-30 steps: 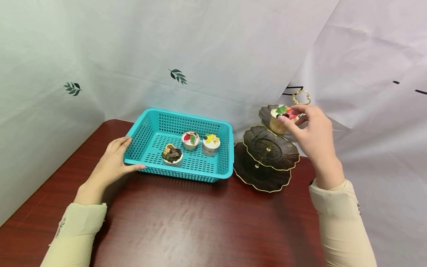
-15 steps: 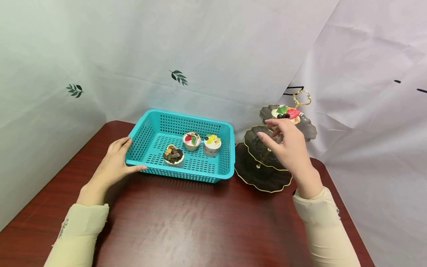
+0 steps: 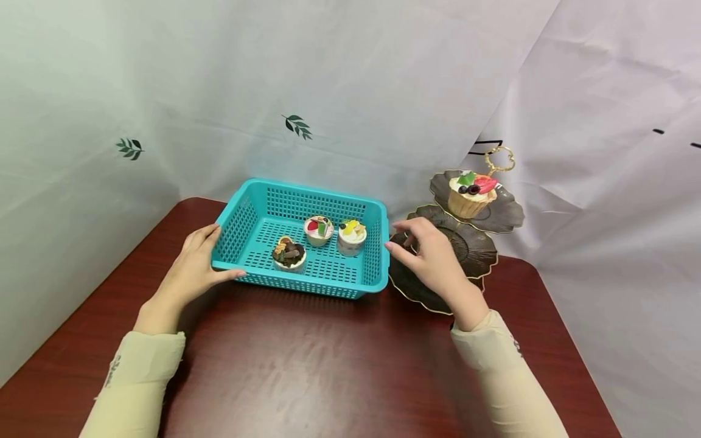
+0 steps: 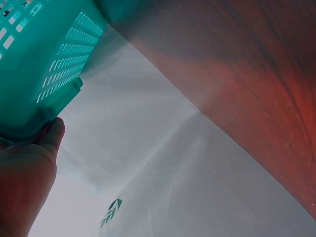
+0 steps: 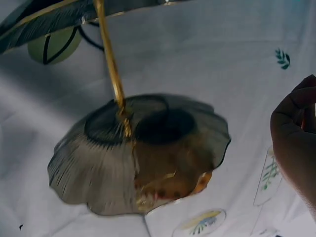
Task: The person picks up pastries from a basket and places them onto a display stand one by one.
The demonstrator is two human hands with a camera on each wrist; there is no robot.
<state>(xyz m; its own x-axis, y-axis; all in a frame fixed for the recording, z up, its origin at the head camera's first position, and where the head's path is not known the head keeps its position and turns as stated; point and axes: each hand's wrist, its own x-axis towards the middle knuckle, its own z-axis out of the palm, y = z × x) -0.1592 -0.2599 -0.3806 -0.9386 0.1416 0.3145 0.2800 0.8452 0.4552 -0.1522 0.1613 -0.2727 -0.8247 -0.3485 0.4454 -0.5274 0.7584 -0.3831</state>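
Observation:
My left hand (image 3: 188, 267) holds the left front corner of a turquoise plastic basket (image 3: 306, 283), thumb along its front rim. In the left wrist view that hand (image 4: 29, 173) is at the edge of the basket (image 4: 74, 49). Three cupcakes stand inside: a chocolate-topped one (image 3: 289, 254), one with red and green topping (image 3: 319, 230), and one with yellow fruit (image 3: 352, 237). Beside the right rim is my right hand (image 3: 432, 255), fingers loosely bent around nothing. A strawberry-topped cupcake (image 3: 471, 194) sits on the top plate of a three-tier stand (image 3: 506, 216).
The stand's dark gold-edged middle plate (image 3: 482, 255) and bottom plate (image 3: 418, 295) are partly behind my right hand. A gold ring handle (image 3: 499, 159) tops the stand. Basket and stand rest on a reddish-brown table (image 3: 306, 365), with a pale curtain (image 3: 356, 91) behind.
The strawberry-topped cupcake was in my right hand and now sits released on the top plate. That hand has moved left and down to the basket's right rim. My left hand stays at the basket.

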